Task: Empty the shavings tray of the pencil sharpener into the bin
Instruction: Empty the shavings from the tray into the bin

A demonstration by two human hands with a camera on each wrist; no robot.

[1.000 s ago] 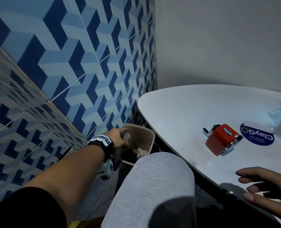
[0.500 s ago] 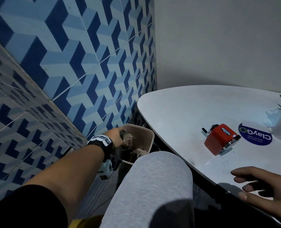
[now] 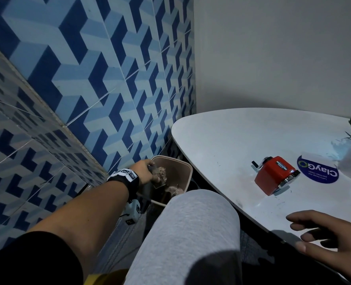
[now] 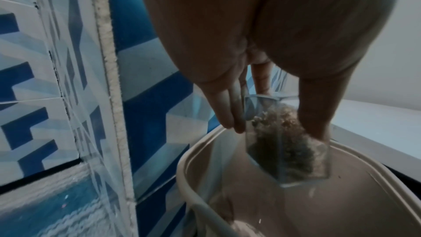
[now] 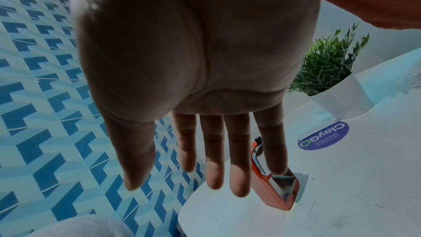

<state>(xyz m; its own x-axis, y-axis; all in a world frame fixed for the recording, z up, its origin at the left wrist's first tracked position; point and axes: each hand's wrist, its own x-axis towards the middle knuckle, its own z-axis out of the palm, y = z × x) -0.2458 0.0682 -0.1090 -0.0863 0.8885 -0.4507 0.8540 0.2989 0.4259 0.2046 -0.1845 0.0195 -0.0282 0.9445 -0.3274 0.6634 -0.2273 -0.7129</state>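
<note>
Beside blue tiles, left hand (image 3: 144,171) tips shavings tray (image 4: 287,143) over bin (image 3: 188,177).

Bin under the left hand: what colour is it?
The bin is plain beige, with no pattern. The left wrist view shows it best.

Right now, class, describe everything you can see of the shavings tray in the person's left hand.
The shavings tray is a small clear plastic box, rectangular, packed with brownish pencil shavings. The left hand grips it, fingers on one side and thumb on the other. It is tilted, one end dipping down inside the rim of the beige bin beside the white table. The shavings look mostly still inside.
</note>
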